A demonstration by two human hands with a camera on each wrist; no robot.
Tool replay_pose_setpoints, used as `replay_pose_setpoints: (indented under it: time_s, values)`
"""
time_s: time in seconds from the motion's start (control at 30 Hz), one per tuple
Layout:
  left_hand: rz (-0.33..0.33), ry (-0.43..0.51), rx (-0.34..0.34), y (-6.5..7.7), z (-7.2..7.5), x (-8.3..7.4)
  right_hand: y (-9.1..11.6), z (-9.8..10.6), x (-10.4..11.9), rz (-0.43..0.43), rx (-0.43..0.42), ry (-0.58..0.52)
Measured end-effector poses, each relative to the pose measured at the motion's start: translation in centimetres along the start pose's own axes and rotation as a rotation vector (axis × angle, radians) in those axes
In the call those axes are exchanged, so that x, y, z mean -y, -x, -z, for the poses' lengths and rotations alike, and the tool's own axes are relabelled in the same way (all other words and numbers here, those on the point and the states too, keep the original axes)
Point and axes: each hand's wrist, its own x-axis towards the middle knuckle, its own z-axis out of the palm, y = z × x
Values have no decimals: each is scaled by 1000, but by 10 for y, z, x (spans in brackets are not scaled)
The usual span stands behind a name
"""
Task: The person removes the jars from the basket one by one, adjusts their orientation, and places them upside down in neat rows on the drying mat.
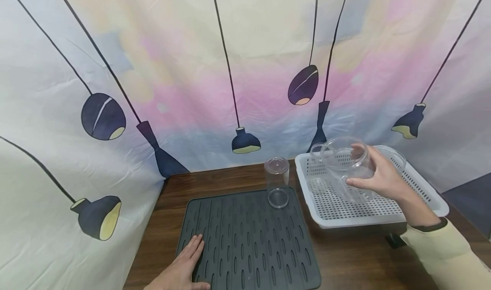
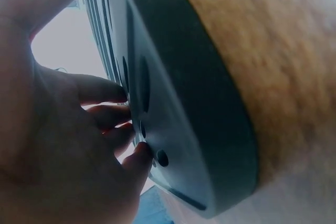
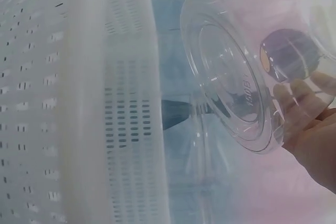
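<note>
Jug (image 1: 341, 166) hangs above basket (image 1: 364, 222) rim; tumbler (image 1: 277, 180) near mat (image 1: 245, 239) edge.

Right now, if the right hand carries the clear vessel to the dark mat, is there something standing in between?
Partly. A tall glass stands at the far right corner of the dark mat, and the white basket's left rim also lies between. Toward the mat's nearer right side, nothing else visible blocks the clear vessel.

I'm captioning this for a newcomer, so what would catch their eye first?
Probably the dark lamps printed across the pastel backdrop behind the table. Next, the clear jug in the right hand, over the white basket. Then the dark mat in front, with a clear glass at its far right corner.
</note>
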Motion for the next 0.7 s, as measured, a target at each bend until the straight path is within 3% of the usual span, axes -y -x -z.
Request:
replay_pose_setpoints:
  time_s: [0.47,0.7]
  values:
    - [-15,-26,3,-1,1,0,-7,1,17,-15,4,102]
    - [-32,-37,-3,0,3,1,-13,0,22,28,18,112]
